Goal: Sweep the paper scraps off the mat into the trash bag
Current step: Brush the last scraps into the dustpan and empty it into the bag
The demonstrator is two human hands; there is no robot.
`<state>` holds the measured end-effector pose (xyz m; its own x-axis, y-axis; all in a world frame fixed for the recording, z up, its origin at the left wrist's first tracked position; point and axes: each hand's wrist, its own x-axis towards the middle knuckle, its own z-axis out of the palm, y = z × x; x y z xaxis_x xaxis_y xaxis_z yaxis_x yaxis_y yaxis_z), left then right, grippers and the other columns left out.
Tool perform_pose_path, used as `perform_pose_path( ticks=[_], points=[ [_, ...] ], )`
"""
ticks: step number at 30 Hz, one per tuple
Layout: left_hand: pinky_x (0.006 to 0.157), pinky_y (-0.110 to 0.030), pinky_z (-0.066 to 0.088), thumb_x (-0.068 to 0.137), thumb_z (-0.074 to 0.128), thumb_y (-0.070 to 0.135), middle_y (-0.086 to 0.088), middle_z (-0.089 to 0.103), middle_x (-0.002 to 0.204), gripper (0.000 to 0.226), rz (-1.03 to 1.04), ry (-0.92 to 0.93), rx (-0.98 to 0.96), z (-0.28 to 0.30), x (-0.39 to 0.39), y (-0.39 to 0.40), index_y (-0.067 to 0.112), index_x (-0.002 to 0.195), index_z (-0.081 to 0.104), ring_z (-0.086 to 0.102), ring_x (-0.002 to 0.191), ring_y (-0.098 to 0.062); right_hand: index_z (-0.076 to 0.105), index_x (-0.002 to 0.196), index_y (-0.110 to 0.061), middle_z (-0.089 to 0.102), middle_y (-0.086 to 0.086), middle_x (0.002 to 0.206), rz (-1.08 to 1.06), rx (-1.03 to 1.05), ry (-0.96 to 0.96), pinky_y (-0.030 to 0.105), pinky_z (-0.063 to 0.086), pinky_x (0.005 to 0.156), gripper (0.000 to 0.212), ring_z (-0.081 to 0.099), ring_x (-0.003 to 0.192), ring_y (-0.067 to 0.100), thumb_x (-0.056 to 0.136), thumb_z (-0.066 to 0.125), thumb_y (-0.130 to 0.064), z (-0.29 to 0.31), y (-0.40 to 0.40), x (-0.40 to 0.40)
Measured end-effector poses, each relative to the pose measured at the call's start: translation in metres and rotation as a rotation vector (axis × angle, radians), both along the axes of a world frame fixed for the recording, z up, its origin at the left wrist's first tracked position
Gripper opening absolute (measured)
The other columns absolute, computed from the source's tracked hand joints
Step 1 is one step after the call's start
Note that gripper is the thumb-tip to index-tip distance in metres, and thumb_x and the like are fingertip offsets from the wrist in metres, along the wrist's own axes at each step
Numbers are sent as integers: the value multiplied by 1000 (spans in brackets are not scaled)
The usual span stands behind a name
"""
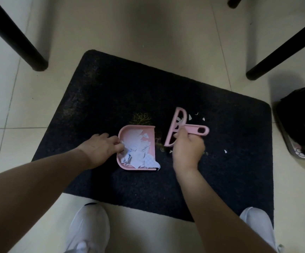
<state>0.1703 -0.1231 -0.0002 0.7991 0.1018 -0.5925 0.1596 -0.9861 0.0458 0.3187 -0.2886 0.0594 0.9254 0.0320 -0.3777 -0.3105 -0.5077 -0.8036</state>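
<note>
Paper scraps (140,152) mostly piled in pink dustpan (129,131) on dark mat (111,92); few loose bits near brush (177,125) & at mat's right. Trash bag (301,123) on floor at right, cut off by frame edge. Left hand (100,148) fingers curled on dustpan's left rim, tips partly hidden by scraps. Right hand (188,147) fingers closed round brush handle; bristles hard to make out.

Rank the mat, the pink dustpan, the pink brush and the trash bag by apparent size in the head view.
1. Mat
2. Trash bag, though cut off by the frame edge
3. Pink dustpan and pink brush: too alike to rank.
</note>
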Motion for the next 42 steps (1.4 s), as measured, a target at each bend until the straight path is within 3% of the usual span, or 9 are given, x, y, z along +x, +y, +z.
perform_pose_path(
  ticks=[3, 7, 13, 20, 23, 29, 34, 38, 42],
  points=[
    [94, -37, 43, 96, 40, 23, 2, 36, 138, 44, 34, -28, -16, -4, 6, 0, 38, 136, 31, 46, 111, -22, 57, 61, -20, 61, -3, 68, -82, -28, -37, 28, 45, 60, 34, 59, 65, 14, 94, 51, -24, 8, -13, 28],
    [95, -37, 42, 95, 43, 23, 2, 36, 138, 44, 44, -40, -22, -4, 16, -2, 38, 135, 32, 45, 110, -22, 58, 64, -15, 64, 2, 72, -66, -199, -54, 40, 54, 71, 34, 63, 71, 22, 94, 47, -27, -1, -35, 44],
    [92, -38, 43, 94, 44, 21, 1, 39, 134, 44, 39, -18, 6, -5, 21, -10, 37, 133, 33, 45, 108, -23, 66, 74, -4, 65, 6, 71, 20, -201, 28, 32, 50, 60, 35, 62, 67, 24, 95, 49, -26, -29, -42, 5],
    [90, -38, 41, 95, 41, 20, 0, 37, 135, 43, 31, -19, 44, -2, 23, -14, 38, 133, 31, 46, 109, -25, 61, 62, -18, 62, -6, 64, -19, 74, 105, 8, 39, 44, 31, 57, 55, 0, 93, 55, -16, -17, -21, -13],
    [90, -39, 42, 96, 41, 20, 0, 37, 137, 43, 28, -23, 56, -2, 23, -14, 37, 133, 30, 47, 110, -25, 60, 59, -19, 62, -3, 65, -77, 62, 26, 18, 40, 51, 34, 57, 60, 8, 92, 55, -19, -9, -25, 4],
    [90, -38, 43, 95, 42, 21, -1, 38, 136, 42, 32, -1, 41, 0, 25, -14, 37, 133, 31, 47, 108, -25, 58, 56, -16, 59, -3, 63, -91, -43, -40, 23, 41, 56, 38, 57, 61, 12, 94, 53, -21, -12, -33, 22],
    [89, -38, 43, 95, 41, 21, -1, 37, 135, 43, 25, -13, 48, 2, 24, -14, 37, 134, 30, 47, 109, -25, 64, 73, -5, 63, 7, 71, 114, -196, -23, 23, 39, 54, 33, 59, 63, 20, 95, 50, -25, -34, -29, -5],
    [88, -38, 42, 96, 39, 22, 0, 38, 133, 44, 28, -10, 70, 2, 13, -7, 38, 135, 29, 48, 109, -25, 64, 73, -7, 64, 9, 75, 118, -167, -21, 25, 41, 60, 28, 59, 68, 21, 93, 51, -23, -41, -23, -21],
    [89, -38, 43, 96, 39, 22, 0, 38, 133, 44, 30, 3, 72, 1, 12, -6, 39, 136, 28, 47, 109, -25, 66, 77, -12, 66, 3, 76, 127, -53, 64, 21, 42, 55, 23, 61, 68, 13, 93, 53, -21, -34, -15, -22]
  ],
)
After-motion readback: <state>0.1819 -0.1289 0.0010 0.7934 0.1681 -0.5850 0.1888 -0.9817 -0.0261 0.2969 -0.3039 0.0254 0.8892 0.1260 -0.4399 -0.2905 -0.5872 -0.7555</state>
